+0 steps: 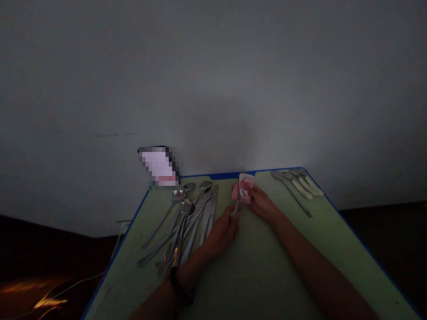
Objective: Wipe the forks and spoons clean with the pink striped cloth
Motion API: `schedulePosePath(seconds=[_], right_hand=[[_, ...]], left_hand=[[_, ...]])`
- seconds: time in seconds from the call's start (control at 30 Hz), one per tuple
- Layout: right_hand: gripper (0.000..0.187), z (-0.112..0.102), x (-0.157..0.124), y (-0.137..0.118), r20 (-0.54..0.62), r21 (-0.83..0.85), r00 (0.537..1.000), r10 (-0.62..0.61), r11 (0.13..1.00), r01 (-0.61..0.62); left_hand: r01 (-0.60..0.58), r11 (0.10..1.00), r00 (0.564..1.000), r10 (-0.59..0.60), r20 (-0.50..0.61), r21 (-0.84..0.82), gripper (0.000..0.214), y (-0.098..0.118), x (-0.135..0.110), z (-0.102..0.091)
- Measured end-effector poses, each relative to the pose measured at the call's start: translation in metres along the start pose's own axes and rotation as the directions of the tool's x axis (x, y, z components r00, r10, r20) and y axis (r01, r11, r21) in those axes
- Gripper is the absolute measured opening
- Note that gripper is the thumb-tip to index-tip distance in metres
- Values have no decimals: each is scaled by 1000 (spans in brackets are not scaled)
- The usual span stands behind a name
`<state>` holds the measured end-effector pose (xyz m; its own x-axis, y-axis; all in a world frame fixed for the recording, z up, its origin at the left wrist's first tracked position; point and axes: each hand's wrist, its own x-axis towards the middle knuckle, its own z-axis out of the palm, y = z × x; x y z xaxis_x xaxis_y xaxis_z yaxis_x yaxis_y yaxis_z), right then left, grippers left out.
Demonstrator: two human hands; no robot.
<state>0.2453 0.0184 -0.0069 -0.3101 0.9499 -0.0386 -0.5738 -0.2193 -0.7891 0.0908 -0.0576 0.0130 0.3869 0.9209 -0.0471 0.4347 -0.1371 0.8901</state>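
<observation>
My left hand [224, 229] is closed around the handle of a piece of metal cutlery [236, 207], held tilted above the table. Its upper end is hidden in a pink and white cloth [246, 182], so I cannot tell its kind. My right hand [262, 202] pinches that cloth around the cutlery. To the left of my left hand lies a loose heap of metal spoons [187, 206] and table knives [207, 218], partly covered by my left forearm. A long-handled spoon [293, 195] lies to the right of my right hand, beside several pieces of cutlery with white handles [302, 189].
The green table [253, 275] has a blue edge and stands against a grey wall [216, 89]. A phone [159, 166] with a lit, blurred screen leans on the wall at the back left. A white cable [83, 281] hangs beside the table's left edge.
</observation>
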Motion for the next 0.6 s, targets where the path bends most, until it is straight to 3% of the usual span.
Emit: schedulePosePath(seconds=[0.13,0.23,0.33,0.47,0.6], right_hand=[[20,-5,10,3,-232,77,959,-165,979,187],[19,-8,15,2,-314,99,920,-234,956,277],[21,-8,14,0,-269,95,942,-203,967,236],[25,-4,5,-4,-127,-3,990,-66,998,66],[25,-2,-1,-6,-52,-72,999,-5,997,2]], left_hand=[[-34,973,999,29,25,227,39,1,-2,2],[-61,937,996,35,81,344,41,3,-4,3],[-70,949,994,40,102,308,41,4,-5,2],[-62,980,996,50,68,187,39,5,-5,-1],[-38,989,998,29,61,144,38,4,-3,-2]])
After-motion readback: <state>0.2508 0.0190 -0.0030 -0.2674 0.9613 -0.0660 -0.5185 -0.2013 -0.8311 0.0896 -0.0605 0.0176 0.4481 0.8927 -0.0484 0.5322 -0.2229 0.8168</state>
